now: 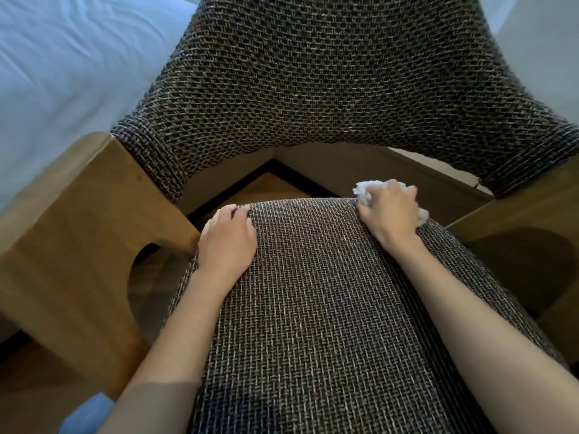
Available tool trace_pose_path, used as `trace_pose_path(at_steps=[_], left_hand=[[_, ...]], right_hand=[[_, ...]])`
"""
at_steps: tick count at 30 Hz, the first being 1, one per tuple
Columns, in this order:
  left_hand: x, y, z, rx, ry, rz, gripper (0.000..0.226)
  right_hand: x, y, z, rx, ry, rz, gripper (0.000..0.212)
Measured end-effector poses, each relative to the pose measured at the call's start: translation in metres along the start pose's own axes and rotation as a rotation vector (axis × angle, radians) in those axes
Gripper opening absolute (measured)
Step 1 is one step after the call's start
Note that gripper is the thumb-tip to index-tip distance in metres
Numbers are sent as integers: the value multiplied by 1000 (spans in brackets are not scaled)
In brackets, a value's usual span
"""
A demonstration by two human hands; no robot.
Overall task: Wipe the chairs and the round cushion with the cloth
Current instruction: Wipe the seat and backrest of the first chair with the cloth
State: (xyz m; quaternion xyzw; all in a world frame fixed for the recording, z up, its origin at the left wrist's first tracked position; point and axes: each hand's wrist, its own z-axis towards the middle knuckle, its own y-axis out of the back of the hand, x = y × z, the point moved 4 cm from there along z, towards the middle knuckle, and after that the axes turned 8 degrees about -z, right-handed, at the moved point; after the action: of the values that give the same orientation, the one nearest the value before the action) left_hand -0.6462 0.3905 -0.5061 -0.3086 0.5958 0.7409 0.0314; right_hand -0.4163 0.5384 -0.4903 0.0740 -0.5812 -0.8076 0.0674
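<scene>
With the right hand (pixel 390 211) bunched tight around the white cloth (pixel 366 191) at the far edge of the chair seat (pixel 313 292) and the left hand (pixel 227 239) lying flat and empty alongside, that small wad risks snagging on the coarse weave or slipping into the gap just beyond the knuckles.

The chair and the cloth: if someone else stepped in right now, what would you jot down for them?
Left hand: flat on the seat cushion near its back left edge, holding nothing.
Right hand: closed on the white cloth, pressing it at the seat's back right edge.
Chair: woven backrest, wooden armrest either side.
Done: cannot tell how much is wiped.
Left: likely the rest of this chair; other chairs and round cushion out of view.
</scene>
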Motion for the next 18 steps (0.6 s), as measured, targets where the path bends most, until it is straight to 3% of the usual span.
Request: trace_pose_path(at_steps=[5, 8, 12, 18], left_hand=[[-4, -4, 2, -19, -28, 26, 41], [-3, -2, -2, -33, -61, 15, 40], [-3, -1, -2, 1, -73, 25, 41], [-7, -1, -2, 21, -98, 72, 42]], right_hand=[[114, 12, -28, -18, 314, 294, 19], [133, 8, -34, 4, 362, 307, 25], [77, 5, -32, -36, 312, 203, 27], [-42, 6, -23, -2, 21, 24, 33]])
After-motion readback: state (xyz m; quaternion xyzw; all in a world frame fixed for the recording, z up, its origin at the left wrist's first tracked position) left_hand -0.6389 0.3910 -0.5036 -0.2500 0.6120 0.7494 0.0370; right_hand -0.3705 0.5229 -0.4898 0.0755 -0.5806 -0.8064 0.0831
